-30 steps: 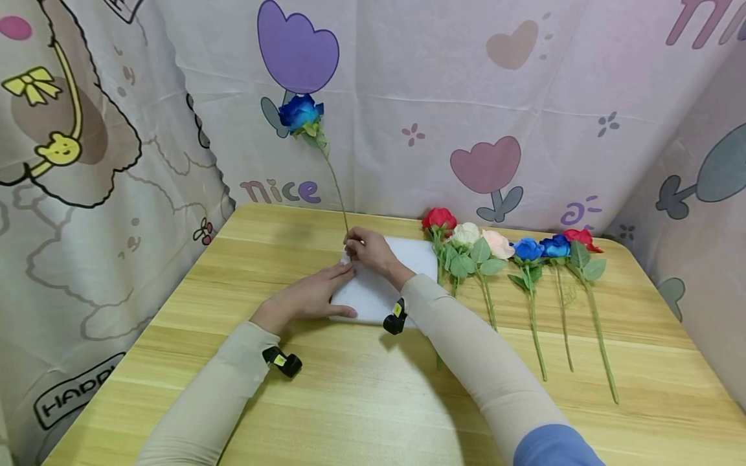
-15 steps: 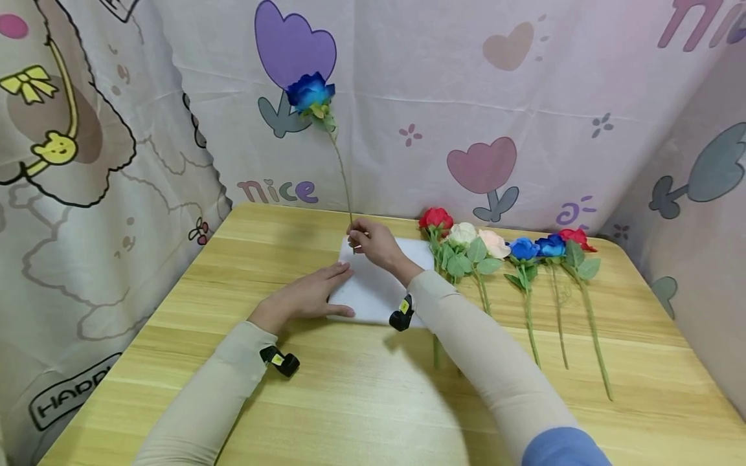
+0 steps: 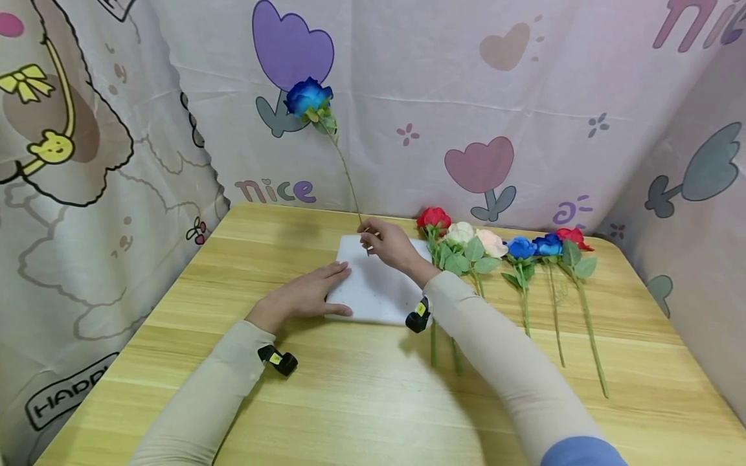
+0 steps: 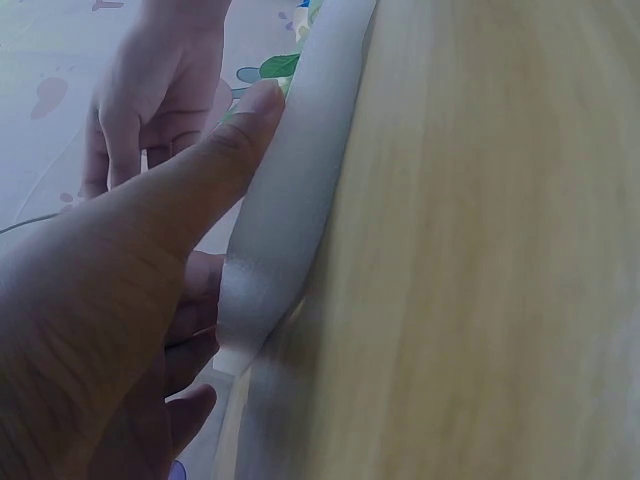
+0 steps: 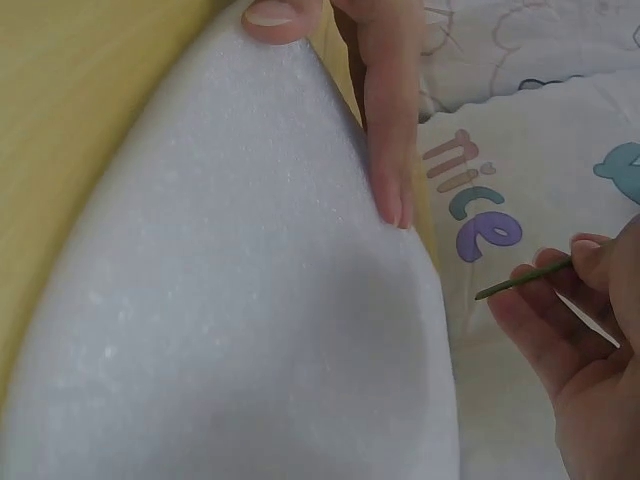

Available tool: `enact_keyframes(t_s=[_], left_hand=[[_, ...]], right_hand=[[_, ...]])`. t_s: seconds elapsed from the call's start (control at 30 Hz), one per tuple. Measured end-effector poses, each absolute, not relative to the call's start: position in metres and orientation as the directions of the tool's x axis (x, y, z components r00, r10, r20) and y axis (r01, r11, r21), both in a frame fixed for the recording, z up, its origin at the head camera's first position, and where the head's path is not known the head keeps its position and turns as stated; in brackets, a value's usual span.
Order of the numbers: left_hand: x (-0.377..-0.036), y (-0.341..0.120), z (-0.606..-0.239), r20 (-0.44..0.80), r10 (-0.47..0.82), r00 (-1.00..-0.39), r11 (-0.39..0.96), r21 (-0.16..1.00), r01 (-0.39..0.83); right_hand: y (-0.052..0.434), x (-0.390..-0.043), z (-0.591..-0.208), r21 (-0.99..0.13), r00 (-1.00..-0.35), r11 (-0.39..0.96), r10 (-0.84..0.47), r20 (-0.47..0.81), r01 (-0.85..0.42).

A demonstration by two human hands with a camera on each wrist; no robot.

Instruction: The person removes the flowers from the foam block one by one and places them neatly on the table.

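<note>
My right hand (image 3: 392,244) pinches the thin green stem of a blue artificial rose (image 3: 309,98), whose bloom leans up and left against the backdrop. In the right wrist view the cut end of the stem (image 5: 520,282) pokes out free past the fingertips, apart from the foam. Below lies a white foam block (image 3: 379,291), flat on the table. At its left side rests my left hand (image 3: 305,292), fingers extended along the left edge and thumb (image 4: 240,125) at the near edge. Part of the block is hidden by the right hand and sleeve.
Right of the block lie several artificial roses: a red one (image 3: 434,218), a cream one (image 3: 460,233), a pale pink one (image 3: 491,243), blue ones (image 3: 520,247) and another red one (image 3: 574,237). A printed cloth backdrop (image 3: 379,162) hangs behind the wooden table (image 3: 361,395).
My right hand has moved from the block's far left corner to the right, carrying the blue rose, and the stem end has come up into view. My left hand stays at the block.
</note>
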State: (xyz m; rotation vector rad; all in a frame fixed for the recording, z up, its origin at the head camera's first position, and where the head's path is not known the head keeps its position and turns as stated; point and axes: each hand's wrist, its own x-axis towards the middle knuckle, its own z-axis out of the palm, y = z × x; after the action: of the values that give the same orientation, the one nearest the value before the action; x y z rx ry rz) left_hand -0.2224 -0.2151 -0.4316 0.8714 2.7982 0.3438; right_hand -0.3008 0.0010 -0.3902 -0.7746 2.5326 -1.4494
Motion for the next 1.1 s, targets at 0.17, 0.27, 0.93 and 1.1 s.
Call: enact_keyframes(t_s=[0.17, 0.27, 0.93, 1.1], left_hand=[[-0.222, -0.215, -0.432, -0.113, 0.573, -0.812, 0.803, 0.279, 0.527], [-0.222, -0.215, -0.432, -0.111, 0.573, -0.812, 0.801, 0.287, 0.526], [-0.221, -0.215, -0.430, -0.121, 0.565, -0.816, 0.805, 0.299, 0.513], [-0.222, -0.215, -0.431, -0.123, 0.569, -0.813, 0.804, 0.293, 0.518]], right_hand=[[0.008, -0.298, -0.387, -0.822, -0.850, 0.413, -0.503, 0.154, -0.393], [0.014, -0.296, -0.387, -0.820, -0.848, 0.411, -0.506, 0.159, -0.399], [0.064, -0.276, -0.381, -0.796, -0.827, 0.406, -0.526, 0.198, -0.449], [0.078, -0.271, -0.380, -0.794, -0.830, 0.406, -0.517, 0.209, -0.452]])
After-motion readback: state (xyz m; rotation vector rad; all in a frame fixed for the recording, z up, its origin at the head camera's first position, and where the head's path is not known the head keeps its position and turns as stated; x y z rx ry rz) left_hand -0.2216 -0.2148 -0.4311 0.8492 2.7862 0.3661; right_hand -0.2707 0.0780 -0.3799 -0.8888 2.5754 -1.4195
